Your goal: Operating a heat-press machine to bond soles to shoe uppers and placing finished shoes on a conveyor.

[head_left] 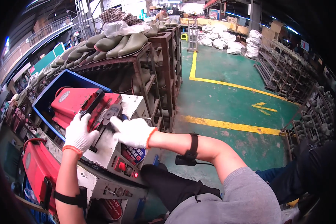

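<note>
Blue plastic makes the crate [44,100] at 9 o'clock; its inside is mostly hidden, because the smooth red cover [72,104] of a machine stands before it. At 11 o'clock, a brown metal rack [137,61] carries olive rubber boots [132,44], piled on top and also standing inside. White sacks [220,37] at 1 o'clock look full, but what they contain cannot be seen.

Both hands wear white knitted gloves with orange cuffs. The left hand [78,132], fingers bent, is at the near end of the black handle [93,101] on the cover; whether it grips, I cannot tell. The right hand [132,130], partly curled, is just beside a rounded grey metal piece [111,114]; its grip is also unclear. Another red machine [41,171] is at 8 o'clock.
</note>
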Demonstrator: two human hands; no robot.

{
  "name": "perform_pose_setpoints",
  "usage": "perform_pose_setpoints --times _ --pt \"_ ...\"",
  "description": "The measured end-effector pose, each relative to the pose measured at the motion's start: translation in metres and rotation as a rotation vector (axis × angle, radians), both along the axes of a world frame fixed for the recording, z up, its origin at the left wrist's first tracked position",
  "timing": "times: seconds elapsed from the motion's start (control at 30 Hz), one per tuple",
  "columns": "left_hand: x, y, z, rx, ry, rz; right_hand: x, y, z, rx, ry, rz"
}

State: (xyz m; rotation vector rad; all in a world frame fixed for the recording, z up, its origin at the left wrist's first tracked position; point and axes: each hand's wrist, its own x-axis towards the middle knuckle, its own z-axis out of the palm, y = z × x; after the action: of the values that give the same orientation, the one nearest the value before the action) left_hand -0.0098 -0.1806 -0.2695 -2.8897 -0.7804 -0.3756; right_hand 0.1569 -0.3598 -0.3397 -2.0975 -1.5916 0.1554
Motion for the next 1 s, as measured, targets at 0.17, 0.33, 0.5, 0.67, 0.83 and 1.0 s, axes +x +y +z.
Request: perform_pose_setpoints --times 0.17,0.33,0.5,0.67,0.83,1.0 --pt "-0.003 0.000 -0.005 0.081 0.007 -0.091 0.021 -0.010 0.028 -0.014 -0.157 0.159" --pt "-0.019 0.012 0.035 0.471 -0.203 -0.084 0.047 0.043 0.073 0.078 -0.415 0.272" --pt "0.000 0.061 0.111 0.554 -0.420 0.075 0.046 0.141 0.108 -0.223 -0.477 0.275" --pt "0.005 0.103 0.172 0.644 -0.580 0.053 0.038 0.245 0.088 -0.394 -0.388 0.300" --pt "0.001 0.123 0.193 0.670 -0.650 0.007 0.031 0.299 0.059 -0.364 -0.321 0.298" --pt "-0.011 0.105 0.185 0.585 -0.634 -0.030 0.030 0.268 0.119 -0.378 0.756 0.164"
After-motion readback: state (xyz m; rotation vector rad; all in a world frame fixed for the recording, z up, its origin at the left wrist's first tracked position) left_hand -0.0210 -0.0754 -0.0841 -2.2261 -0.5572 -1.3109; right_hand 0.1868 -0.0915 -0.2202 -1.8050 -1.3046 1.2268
